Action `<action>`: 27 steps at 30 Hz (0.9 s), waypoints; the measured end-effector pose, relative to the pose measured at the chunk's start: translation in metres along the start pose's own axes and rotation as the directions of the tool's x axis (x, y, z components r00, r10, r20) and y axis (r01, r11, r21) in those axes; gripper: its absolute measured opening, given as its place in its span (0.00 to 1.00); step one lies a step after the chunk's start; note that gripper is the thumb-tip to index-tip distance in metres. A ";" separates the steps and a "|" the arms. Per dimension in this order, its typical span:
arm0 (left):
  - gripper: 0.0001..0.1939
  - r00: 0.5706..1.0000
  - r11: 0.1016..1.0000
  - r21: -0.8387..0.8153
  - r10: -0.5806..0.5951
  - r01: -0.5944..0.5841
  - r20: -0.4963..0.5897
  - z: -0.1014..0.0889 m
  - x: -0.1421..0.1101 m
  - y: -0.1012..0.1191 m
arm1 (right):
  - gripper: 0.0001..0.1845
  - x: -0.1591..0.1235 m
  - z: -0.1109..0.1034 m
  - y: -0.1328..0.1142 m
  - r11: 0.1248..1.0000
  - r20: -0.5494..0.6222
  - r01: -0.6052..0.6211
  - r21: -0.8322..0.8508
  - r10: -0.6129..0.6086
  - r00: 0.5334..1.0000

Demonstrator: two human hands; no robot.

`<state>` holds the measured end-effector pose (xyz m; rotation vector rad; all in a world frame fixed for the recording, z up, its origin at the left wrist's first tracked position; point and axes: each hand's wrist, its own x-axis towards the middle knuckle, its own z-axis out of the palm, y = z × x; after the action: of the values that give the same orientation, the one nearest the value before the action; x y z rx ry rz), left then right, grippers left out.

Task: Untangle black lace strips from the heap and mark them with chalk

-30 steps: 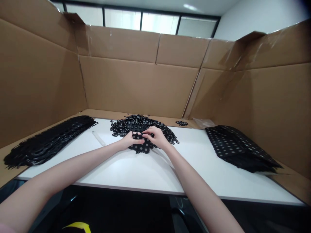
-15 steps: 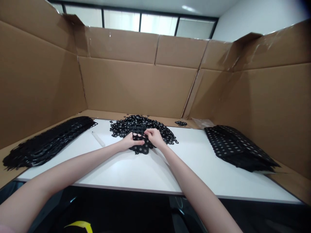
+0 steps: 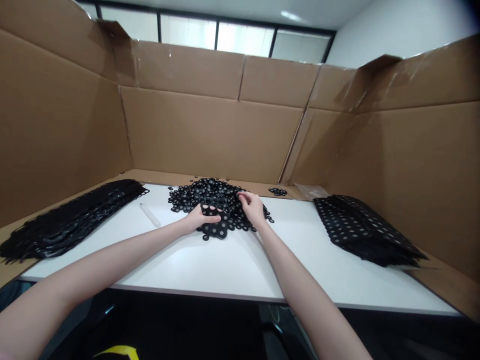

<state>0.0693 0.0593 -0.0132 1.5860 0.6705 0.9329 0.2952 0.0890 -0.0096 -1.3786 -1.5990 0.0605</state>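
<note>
My left hand grips a small black perforated sheet that rests on the white table. My right hand hovers just to its right, over a heap of loose black rings, its fingertips pinched at the top of the heap. Whether a ring sits between those fingers is too small to tell.
A long stack of emptied black sheets lies at the left. A stack of dotted black sheets lies at the right. A white pen-like stick and a small clump of rings lie nearby. Cardboard walls enclose three sides.
My right hand has left the small sheet and moved right and up onto the ring heap. My left hand keeps hold of the sheet, which has shifted slightly.
</note>
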 end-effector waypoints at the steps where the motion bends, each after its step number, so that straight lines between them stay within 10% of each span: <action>1: 0.24 1.000 1.000 -0.007 -0.003 0.003 -0.019 0.000 0.001 0.000 | 0.13 -0.002 0.003 -0.004 0.998 0.023 0.042 -0.039 -0.041 0.999; 8: 0.21 0.996 0.999 -0.032 -0.015 0.013 -0.084 0.002 0.003 -0.003 | 0.11 -0.015 0.002 -0.041 0.935 0.150 0.293 0.199 -0.325 0.934; 12: 0.20 0.996 0.995 -0.092 -0.050 0.043 -0.068 0.001 0.003 -0.003 | 0.08 -0.016 0.001 -0.045 0.938 0.133 0.229 0.262 -0.270 0.954; 19: 0.17 0.998 0.989 -0.139 -0.056 0.056 0.002 -0.001 0.007 -0.012 | 0.04 -0.013 -0.004 -0.038 0.952 -0.016 0.301 0.053 -0.301 0.953; 27: 0.16 1.000 1.000 0.021 0.020 -0.019 -0.024 0.001 0.005 -0.009 | 0.08 -0.027 -0.004 -0.070 0.873 0.190 0.485 0.042 -0.484 0.854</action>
<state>0.0732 0.0652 -0.0208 1.6047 0.6845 0.9632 0.2437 0.0415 0.0169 -0.9567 -2.0750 -0.1176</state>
